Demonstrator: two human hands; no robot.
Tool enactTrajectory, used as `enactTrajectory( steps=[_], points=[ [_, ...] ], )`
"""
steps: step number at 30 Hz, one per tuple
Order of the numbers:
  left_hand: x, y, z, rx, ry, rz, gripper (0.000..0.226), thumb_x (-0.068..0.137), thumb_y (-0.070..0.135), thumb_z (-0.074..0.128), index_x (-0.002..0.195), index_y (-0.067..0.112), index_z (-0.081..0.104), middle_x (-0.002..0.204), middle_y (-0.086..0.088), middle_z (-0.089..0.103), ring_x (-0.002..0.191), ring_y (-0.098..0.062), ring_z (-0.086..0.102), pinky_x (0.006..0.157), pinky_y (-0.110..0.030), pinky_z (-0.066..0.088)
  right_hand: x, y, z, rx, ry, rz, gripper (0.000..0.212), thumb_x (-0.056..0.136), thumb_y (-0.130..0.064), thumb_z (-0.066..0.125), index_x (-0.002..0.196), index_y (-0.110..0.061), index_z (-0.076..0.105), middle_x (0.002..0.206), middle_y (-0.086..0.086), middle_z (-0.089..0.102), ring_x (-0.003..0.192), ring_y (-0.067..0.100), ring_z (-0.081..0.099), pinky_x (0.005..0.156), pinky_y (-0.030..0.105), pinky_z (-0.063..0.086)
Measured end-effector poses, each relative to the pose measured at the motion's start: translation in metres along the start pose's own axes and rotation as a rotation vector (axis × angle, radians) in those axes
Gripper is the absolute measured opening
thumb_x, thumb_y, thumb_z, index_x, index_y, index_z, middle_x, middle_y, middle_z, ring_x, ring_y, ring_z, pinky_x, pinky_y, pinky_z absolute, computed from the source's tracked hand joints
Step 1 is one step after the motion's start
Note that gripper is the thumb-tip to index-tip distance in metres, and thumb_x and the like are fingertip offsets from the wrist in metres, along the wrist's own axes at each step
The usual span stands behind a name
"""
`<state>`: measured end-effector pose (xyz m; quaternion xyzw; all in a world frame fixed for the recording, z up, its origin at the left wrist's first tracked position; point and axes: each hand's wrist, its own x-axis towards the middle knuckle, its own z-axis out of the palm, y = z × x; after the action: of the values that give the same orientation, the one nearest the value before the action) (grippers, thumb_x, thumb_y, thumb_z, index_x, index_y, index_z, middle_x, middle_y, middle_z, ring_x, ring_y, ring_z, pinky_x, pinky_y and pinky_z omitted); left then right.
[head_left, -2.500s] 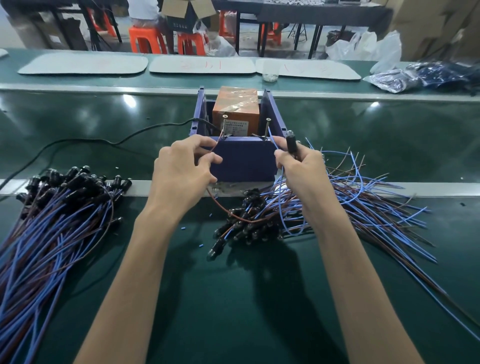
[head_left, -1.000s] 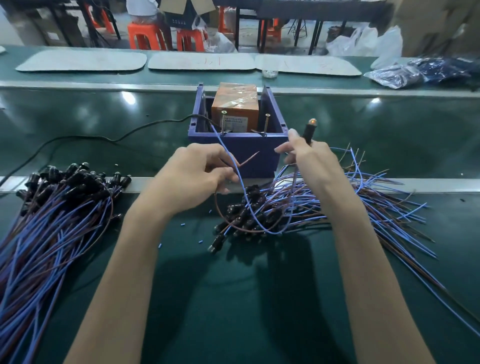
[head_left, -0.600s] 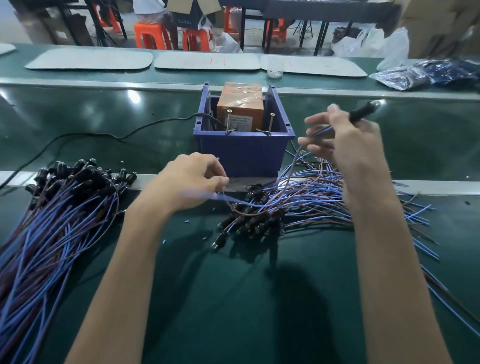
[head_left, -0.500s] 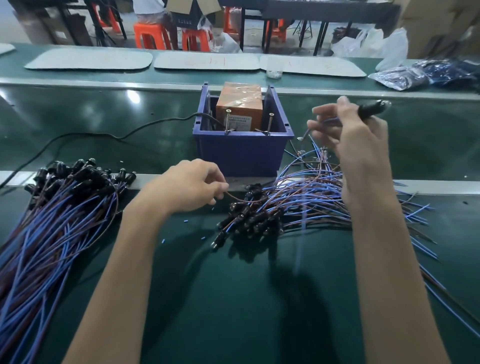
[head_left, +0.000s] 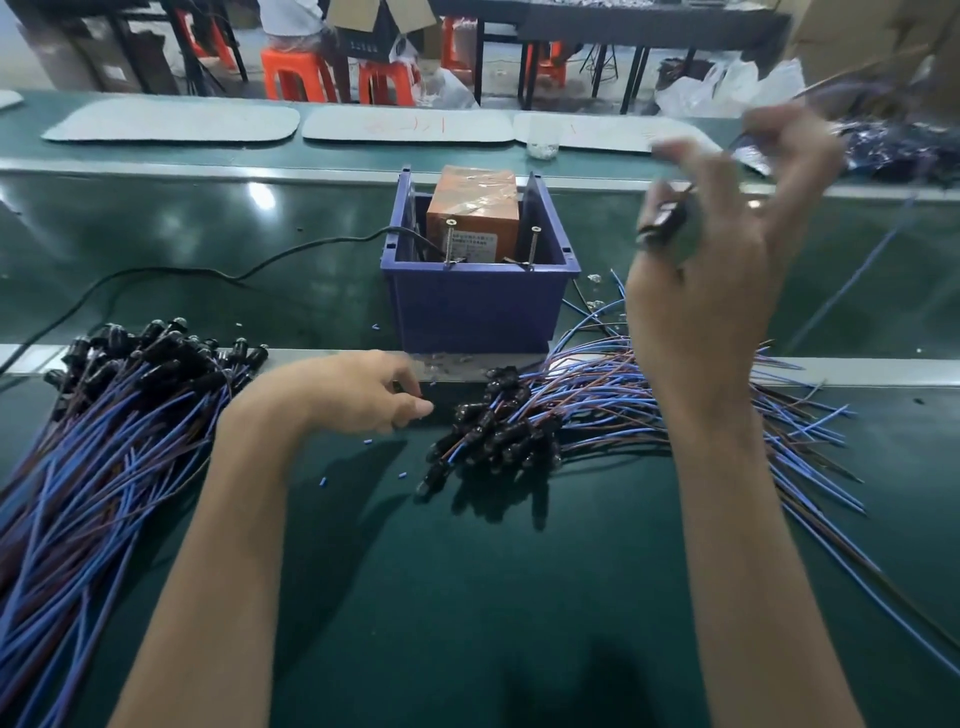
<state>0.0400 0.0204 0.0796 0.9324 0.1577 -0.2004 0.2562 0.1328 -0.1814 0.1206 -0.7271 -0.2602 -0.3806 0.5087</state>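
Note:
My right hand (head_left: 722, 270) is raised to the right of the blue bin (head_left: 478, 312), motion-blurred. It holds a black-capped lead (head_left: 662, 221) between its fingers, and the lead's blue and brown wires trail up and to the right. My left hand (head_left: 358, 392) lies low on the green belt, fingers loosely curled, and I see nothing in it. It sits just left of the middle pile of black-capped leads (head_left: 498, 431). Inside the bin stand an orange box (head_left: 472, 208) and two upright pins.
A second, larger pile of leads (head_left: 130, 415) fans out at the left. A black cable (head_left: 208, 273) runs from the bin to the left edge. White mats (head_left: 171, 119) and plastic bags (head_left: 909, 150) lie on the far side. A metal strip (head_left: 857, 371) crosses the belt.
My right hand has swung the lead up and farther right, away from the bin. My left hand has let go of the wire ends and dropped toward the middle pile.

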Motion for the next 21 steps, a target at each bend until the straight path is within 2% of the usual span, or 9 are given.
enactTrajectory(
  steps=[1, 4, 7, 9, 13, 17, 18, 20, 21],
  points=[
    [-0.001, -0.005, -0.002, 0.002, 0.01, -0.028, 0.019, 0.094, 0.039, 0.056, 0.102, 0.022, 0.059, 0.098, 0.001, 0.071, 0.096, -0.016, 0.066, 0.095, -0.034, 0.047, -0.002, 0.002, 0.002, -0.114, -0.062, -0.019, 0.028, 0.082, 0.001, 0.061, 0.109, 0.0, 0.067, 0.114, 0.017, 0.048, 0.109, 0.026, 0.049, 0.102, 0.03, 0.04],
    [-0.004, -0.023, -0.01, 0.087, 0.052, -0.147, 0.024, 0.094, 0.045, 0.055, 0.102, 0.023, 0.061, 0.099, 0.002, 0.069, 0.1, -0.018, 0.061, 0.093, -0.031, 0.045, -0.01, 0.013, 0.005, -0.344, -0.571, 0.083, 0.023, 0.086, -0.007, 0.061, 0.105, -0.012, 0.072, 0.112, 0.01, 0.049, 0.106, 0.024, 0.051, 0.099, 0.031, 0.041],
    [-0.005, -0.041, -0.016, 0.172, 0.082, -0.273, 0.038, 0.095, 0.048, 0.051, 0.107, 0.015, 0.063, 0.116, -0.006, 0.062, 0.107, -0.024, 0.055, 0.092, -0.03, 0.042, -0.022, 0.02, 0.011, -0.424, -1.069, 0.209, 0.032, 0.087, -0.009, 0.057, 0.112, -0.023, 0.07, 0.114, 0.004, 0.057, 0.107, 0.023, 0.056, 0.096, 0.037, 0.045],
    [-0.006, -0.053, -0.019, 0.171, 0.107, -0.331, 0.041, 0.096, 0.049, 0.047, 0.107, 0.013, 0.063, 0.127, -0.011, 0.056, 0.117, -0.026, 0.051, 0.096, -0.031, 0.039, -0.029, 0.023, 0.015, -0.437, -1.284, 0.212, 0.037, 0.087, -0.007, 0.056, 0.118, -0.023, 0.068, 0.116, 0.003, 0.062, 0.11, 0.024, 0.057, 0.094, 0.037, 0.047],
    [-0.005, -0.072, -0.018, 0.074, 0.137, -0.412, 0.058, 0.099, 0.051, 0.04, 0.134, 0.006, 0.051, 0.146, -0.014, 0.042, 0.136, -0.028, 0.037, 0.111, -0.034, 0.029, -0.029, 0.025, 0.016, -0.39, -1.274, 0.273, 0.038, 0.093, -0.009, 0.049, 0.123, -0.027, 0.064, 0.118, -0.002, 0.064, 0.107, 0.018, 0.057, 0.093, 0.03, 0.046],
    [0.001, -0.077, -0.014, 0.073, 0.139, -0.41, 0.059, 0.097, 0.05, 0.044, 0.138, 0.009, 0.047, 0.148, -0.012, 0.041, 0.136, -0.027, 0.037, 0.108, -0.031, 0.028, -0.025, 0.027, 0.013, -0.339, -1.264, 0.276, 0.03, 0.097, -0.018, 0.049, 0.122, -0.025, 0.065, 0.097, -0.004, 0.064, 0.089, 0.013, 0.055, 0.078, 0.019, 0.04],
    [0.002, -0.077, -0.014, 0.092, 0.141, -0.408, 0.056, 0.096, 0.05, 0.047, 0.132, 0.008, 0.053, 0.141, -0.013, 0.048, 0.13, -0.027, 0.042, 0.105, -0.032, 0.031, -0.025, 0.027, 0.012, -0.33, -1.27, 0.275, 0.029, 0.097, -0.021, 0.05, 0.123, -0.024, 0.064, 0.095, -0.005, 0.063, 0.086, 0.011, 0.053, 0.077, 0.019, 0.039],
    [0.006, -0.08, -0.014, 0.089, 0.147, -0.378, 0.041, 0.092, 0.045, 0.057, 0.112, 0.01, 0.064, 0.109, -0.008, 0.063, 0.109, -0.026, 0.054, 0.095, -0.031, 0.04, -0.024, 0.027, 0.013, -0.315, -1.276, 0.282, 0.029, 0.097, -0.024, 0.051, 0.124, -0.024, 0.063, 0.102, -0.004, 0.065, 0.088, 0.01, 0.053, 0.079, 0.019, 0.039],
    [0.006, -0.081, -0.014, 0.076, 0.15, -0.358, 0.032, 0.09, 0.041, 0.063, 0.105, 0.012, 0.065, 0.095, -0.004, 0.064, 0.101, -0.025, 0.056, 0.092, -0.031, 0.042, -0.024, 0.027, 0.013, -0.312, -1.275, 0.281, 0.03, 0.097, -0.025, 0.051, 0.125, -0.024, 0.062, 0.109, -0.003, 0.066, 0.09, 0.01, 0.053, 0.081, 0.019, 0.039]
  ],
)
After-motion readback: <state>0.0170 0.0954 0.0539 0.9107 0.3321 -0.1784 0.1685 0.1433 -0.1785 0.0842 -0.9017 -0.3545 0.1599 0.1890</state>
